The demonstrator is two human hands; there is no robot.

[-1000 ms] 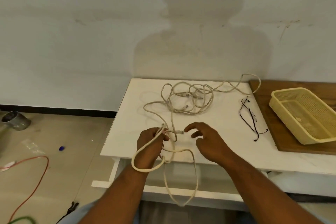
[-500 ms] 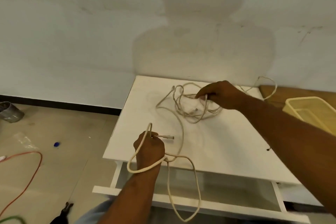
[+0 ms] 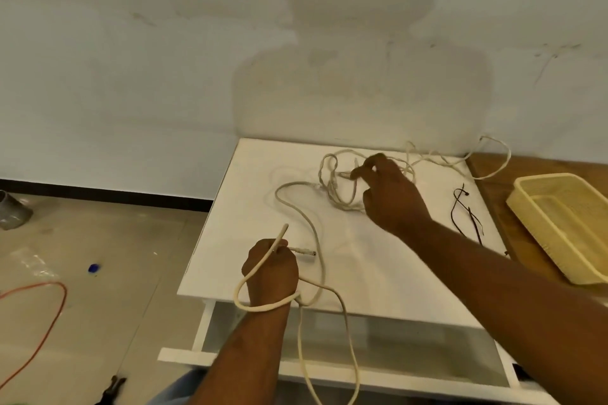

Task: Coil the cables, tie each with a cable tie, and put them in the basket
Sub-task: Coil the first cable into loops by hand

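A long beige cable [image 3: 307,220] runs from a tangled heap at the back of the white table [image 3: 250,207] to the front edge. My left hand [image 3: 271,268] is closed on it near its plug end, with one loop around the wrist and a slack loop hanging below the table edge. My right hand [image 3: 390,194] reaches into the heap and pinches a strand near a connector. Black cable ties [image 3: 465,217] lie to the right of the heap. The yellow basket [image 3: 526,210] sits on a wooden surface at the far right; nothing shows inside it.
The table's front drawer [image 3: 345,368] stands pulled out below my arms. On the floor to the left lie an orange cable [image 3: 49,316], a blue cap [image 3: 93,268] and a grey metal can [image 3: 13,212]. A wall closes off the back.
My right hand went from beside the left hand up to the heap at the back and now pinches a strand there. The left hand kept its hold on the cable.
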